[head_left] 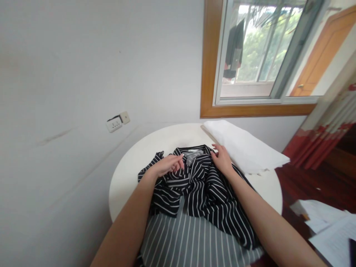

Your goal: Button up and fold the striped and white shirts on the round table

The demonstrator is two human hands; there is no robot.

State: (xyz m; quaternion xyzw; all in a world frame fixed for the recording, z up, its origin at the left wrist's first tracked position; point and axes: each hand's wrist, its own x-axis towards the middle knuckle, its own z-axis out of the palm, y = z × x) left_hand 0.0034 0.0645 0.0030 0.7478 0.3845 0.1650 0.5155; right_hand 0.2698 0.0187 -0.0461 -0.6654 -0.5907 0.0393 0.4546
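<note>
A black shirt with white stripes (198,193) lies bunched on a round white table (125,178), its collar toward the wall. Its greyish inner side shows in the lower part, which hangs over the near edge. At the left of the collar is my left hand (170,164), index finger stretched out and the other fingers loosely bent above the cloth. My right hand (221,158) rests at the collar's right side with its fingers apart. Neither hand visibly grips the fabric.
Folded white cloth (244,148) lies on the table's right part. A wall socket (114,124) is at the left, behind the table. Beyond are a wood-framed window (211,74) and a red and cream curtain (314,137). Papers (325,218) lie at the lower right.
</note>
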